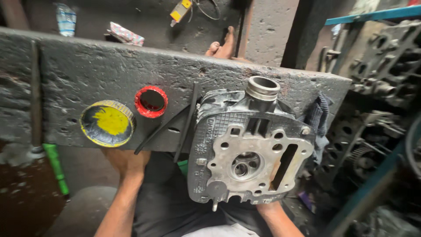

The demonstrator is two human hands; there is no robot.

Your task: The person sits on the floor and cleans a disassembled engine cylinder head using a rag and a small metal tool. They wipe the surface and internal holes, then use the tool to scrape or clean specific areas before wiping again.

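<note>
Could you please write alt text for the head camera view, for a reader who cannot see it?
An aluminium engine part lies on a grimy dark workbench, with the right hand at its near edge and the left hand under the bench's edge. Beside it sit a yellow lid, a red cap and a dark rag.

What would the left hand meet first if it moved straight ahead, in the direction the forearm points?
The left hand already reaches the near edge of the dark grimy workbench. Going on, it would likely meet the yellow-smeared round lid first, though depth is unclear.
</note>
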